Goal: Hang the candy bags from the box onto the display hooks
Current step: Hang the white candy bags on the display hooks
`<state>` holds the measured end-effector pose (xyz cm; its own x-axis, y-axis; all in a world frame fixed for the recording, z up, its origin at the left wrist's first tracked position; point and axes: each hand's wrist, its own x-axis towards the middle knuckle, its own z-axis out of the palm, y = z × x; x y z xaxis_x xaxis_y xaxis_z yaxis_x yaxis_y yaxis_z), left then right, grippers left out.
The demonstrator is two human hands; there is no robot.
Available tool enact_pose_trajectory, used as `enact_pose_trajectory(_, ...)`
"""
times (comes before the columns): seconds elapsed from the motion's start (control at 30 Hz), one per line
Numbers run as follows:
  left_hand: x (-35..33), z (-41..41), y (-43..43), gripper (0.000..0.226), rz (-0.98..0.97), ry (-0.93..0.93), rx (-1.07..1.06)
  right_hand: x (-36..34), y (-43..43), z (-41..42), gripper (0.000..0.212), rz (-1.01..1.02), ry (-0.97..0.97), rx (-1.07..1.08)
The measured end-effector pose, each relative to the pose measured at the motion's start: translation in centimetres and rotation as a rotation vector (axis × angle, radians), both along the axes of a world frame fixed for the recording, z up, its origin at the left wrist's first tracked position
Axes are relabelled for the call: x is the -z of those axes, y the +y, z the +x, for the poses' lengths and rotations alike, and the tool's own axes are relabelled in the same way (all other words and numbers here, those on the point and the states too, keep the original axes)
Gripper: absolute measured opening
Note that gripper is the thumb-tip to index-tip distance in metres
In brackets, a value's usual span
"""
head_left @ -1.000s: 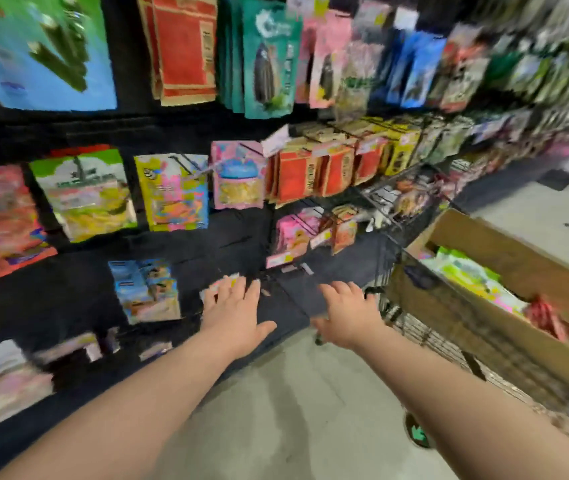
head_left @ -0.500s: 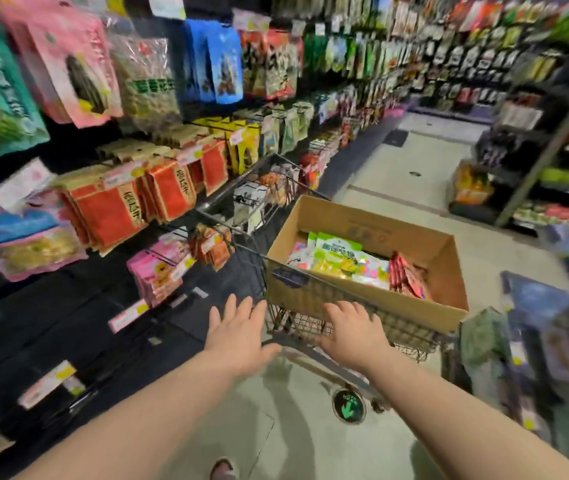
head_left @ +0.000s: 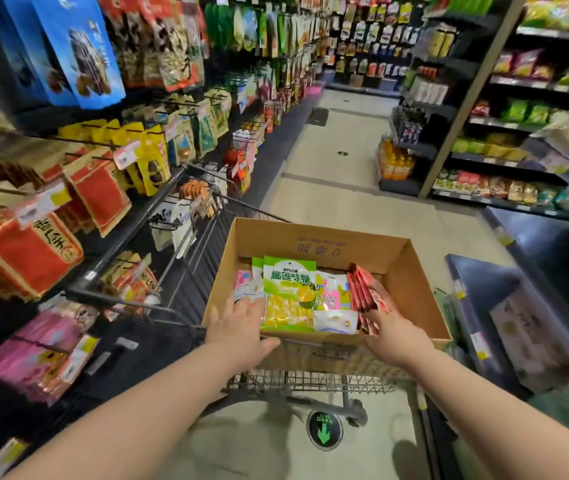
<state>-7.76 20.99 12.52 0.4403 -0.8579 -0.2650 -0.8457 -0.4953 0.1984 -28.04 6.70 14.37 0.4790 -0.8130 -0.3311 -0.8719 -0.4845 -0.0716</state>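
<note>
An open cardboard box rides on a wire shopping cart in front of me. Inside lie candy bags: a green and yellow bag on top, a pink and white bag beside it, and a stack of red bags standing at the right. My left hand reaches over the box's near left edge, fingers spread, touching nothing I can make out. My right hand is over the near right edge next to the red bags, also holding nothing. Display hooks with hanging bags line the wall at left.
The left wall is packed with hanging snack bags, such as red packs and pink packs. Shelves stand across the aisle at right, and a dark display sits close beside the cart. A green arrow sticker marks the floor.
My view has swung from the hook wall to the cart and box. Both hands have moved forward from short of the cart to over the box's near edge.
</note>
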Motion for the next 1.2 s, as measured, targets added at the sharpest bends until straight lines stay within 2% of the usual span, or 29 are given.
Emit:
enact_pose_trajectory(0.23,3.8,3.3,-5.5,0.079,0.103,0.022,0.033,4.2,-8.5,1.3,0.050,0.160,0.025,0.090)
enact_pose_trajectory(0.4,6.4,5.7,-9.9,0.080,0.195,0.097,-0.094,8.1,-14.0,3.5,0.051,0.260,0.084,0.060)
enact_pose_trajectory(0.5,8.1,6.7,-12.4,0.079,0.251,0.126,-0.162,10.9,-16.2,4.4,0.055,0.373,0.094,0.072)
enact_pose_trajectory(0.67,12.1,7.9,-15.9,0.083,0.316,0.157,-0.234,14.9,-18.4,5.9,0.050,0.587,0.067,0.162)
enact_pose_trajectory(0.8,15.0,8.2,-17.0,0.086,0.330,0.231,-0.302,17.9,-18.9,6.3,0.031,0.633,-0.062,0.333)
enact_pose_trajectory(0.87,16.1,8.6,-17.3,0.087,0.336,0.262,-0.339,19.1,-18.8,6.6,0.040,0.653,-0.080,0.456)
enact_pose_trajectory(0.97,17.7,9.4,-17.6,0.086,0.318,0.320,-0.405,20.8,-19.1,7.3,0.032,0.651,-0.090,0.430)
enact_pose_trajectory(1.13,19.2,10.4,-18.4,0.081,0.311,0.398,-0.569,21.2,-20.6,9.4,0.014,0.669,-0.448,0.524)
enact_pose_trajectory(1.2,19.7,10.9,-18.9,0.083,0.308,0.419,-0.629,21.4,-21.9,10.3,0.017,0.656,-0.541,0.594)
